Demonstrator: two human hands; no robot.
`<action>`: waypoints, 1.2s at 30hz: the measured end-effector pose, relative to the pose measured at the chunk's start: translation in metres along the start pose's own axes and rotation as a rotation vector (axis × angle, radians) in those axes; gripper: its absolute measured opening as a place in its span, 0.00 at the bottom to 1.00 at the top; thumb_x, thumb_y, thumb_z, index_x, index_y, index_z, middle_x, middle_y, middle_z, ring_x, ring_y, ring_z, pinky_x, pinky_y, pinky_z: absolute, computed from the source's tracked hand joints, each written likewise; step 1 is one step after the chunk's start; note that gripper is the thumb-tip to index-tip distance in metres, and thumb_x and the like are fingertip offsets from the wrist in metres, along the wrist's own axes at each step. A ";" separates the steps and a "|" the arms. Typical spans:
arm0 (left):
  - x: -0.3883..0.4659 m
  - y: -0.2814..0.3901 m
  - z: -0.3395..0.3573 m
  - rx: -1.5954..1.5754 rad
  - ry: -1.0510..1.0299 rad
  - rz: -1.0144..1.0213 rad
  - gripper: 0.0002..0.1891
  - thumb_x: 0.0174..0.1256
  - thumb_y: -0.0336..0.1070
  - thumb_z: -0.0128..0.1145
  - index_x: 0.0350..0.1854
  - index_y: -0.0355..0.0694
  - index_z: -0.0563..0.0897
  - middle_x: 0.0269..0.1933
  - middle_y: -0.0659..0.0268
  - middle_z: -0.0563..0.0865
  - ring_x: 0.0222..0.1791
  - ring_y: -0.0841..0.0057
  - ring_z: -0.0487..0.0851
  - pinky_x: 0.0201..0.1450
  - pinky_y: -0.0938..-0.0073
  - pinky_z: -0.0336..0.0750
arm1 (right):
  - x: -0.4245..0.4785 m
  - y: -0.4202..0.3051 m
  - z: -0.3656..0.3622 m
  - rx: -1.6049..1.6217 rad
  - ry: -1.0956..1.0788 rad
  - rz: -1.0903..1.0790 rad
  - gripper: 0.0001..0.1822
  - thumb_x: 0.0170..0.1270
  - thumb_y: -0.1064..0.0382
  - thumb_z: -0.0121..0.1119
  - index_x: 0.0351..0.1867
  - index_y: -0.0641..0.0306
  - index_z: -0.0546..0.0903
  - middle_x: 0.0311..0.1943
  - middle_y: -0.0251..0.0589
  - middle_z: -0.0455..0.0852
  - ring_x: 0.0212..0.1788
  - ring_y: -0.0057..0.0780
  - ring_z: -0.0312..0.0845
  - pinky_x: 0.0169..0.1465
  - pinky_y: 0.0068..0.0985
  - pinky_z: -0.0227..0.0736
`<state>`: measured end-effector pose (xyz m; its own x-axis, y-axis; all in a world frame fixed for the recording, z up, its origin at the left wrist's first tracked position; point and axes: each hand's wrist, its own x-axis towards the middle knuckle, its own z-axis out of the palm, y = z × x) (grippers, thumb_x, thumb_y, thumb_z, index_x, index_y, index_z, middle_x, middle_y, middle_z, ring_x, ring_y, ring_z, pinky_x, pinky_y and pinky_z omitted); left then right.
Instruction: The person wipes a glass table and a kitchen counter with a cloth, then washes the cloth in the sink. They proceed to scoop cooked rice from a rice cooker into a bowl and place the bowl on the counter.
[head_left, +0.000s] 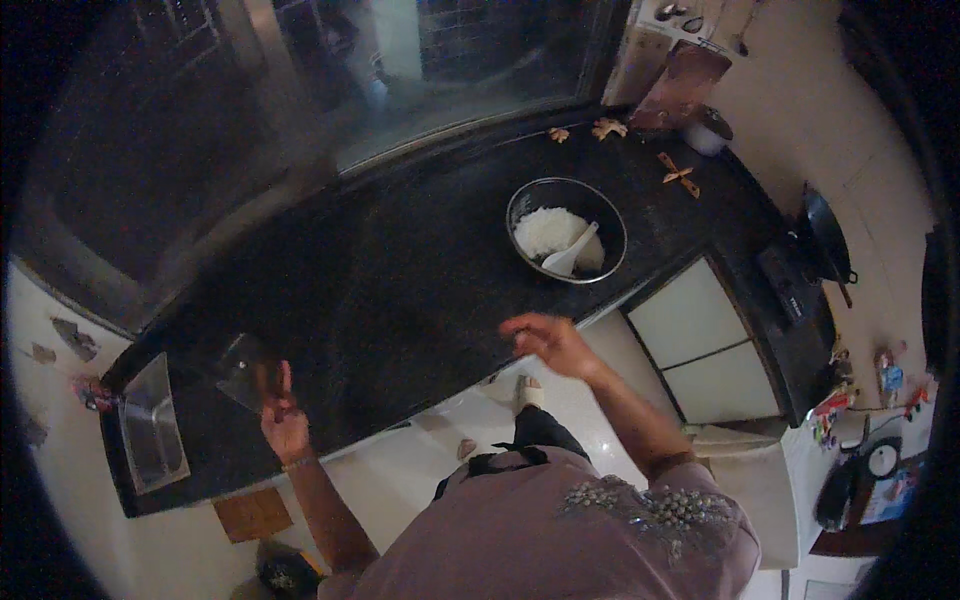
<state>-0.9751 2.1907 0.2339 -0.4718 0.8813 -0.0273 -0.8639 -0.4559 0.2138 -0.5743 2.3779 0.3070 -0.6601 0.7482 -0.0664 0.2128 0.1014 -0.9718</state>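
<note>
My left hand (285, 420) is over the left part of the dark countertop (360, 300), fingers apart and blurred, beside a clear, flat see-through item (244, 371) that I cannot name for sure. Near the counter's front edge, my right hand (551, 343) has its fingers loosely curled, with nothing visible in it. Beyond that hand stands a round metal bowl (622, 232). It contains a heap of white powder or grain (549, 231), and a white plastic spoon (570, 253) leans inside. Neither hand touches the bowl.
A sink (154, 427) is set into the counter at far left. Ginger-like pieces (609, 128), a crossed wooden trivet (679, 175), a pot (707, 135) and a pinkish board (682, 86) stand at the back right. A wok (826, 232) sits farther right.
</note>
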 end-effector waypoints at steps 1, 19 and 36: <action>0.003 -0.009 -0.004 0.198 0.030 -0.011 0.31 0.52 0.23 0.46 0.63 0.42 0.61 0.62 0.48 0.64 0.50 0.62 0.75 0.39 0.71 0.78 | 0.009 0.004 -0.026 -0.020 0.057 -0.009 0.12 0.62 0.67 0.50 0.47 0.66 0.75 0.42 0.38 0.78 0.36 0.23 0.75 0.43 0.22 0.72; 0.064 -0.286 0.025 0.781 0.398 -0.325 0.38 0.46 0.26 0.48 0.64 0.47 0.51 0.43 0.57 0.73 0.27 0.54 0.83 0.27 0.62 0.82 | 0.112 0.094 -0.216 -1.553 -0.312 -0.125 0.16 0.50 0.64 0.53 0.44 0.59 0.77 0.43 0.44 0.78 0.48 0.40 0.72 0.51 0.40 0.66; 0.080 -0.277 -0.082 1.600 0.095 -0.135 0.31 0.59 0.31 0.46 0.66 0.42 0.51 0.48 0.52 0.76 0.27 0.62 0.82 0.29 0.63 0.80 | 0.128 0.070 -0.197 -1.285 0.126 -0.503 0.12 0.51 0.66 0.50 0.39 0.62 0.73 0.25 0.43 0.82 0.22 0.37 0.81 0.22 0.32 0.73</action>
<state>-0.7882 2.3778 0.0927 -0.4728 0.8638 -0.1739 0.1348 0.2659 0.9545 -0.5019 2.6099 0.2751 -0.8084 0.4983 0.3132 0.5267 0.8500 0.0073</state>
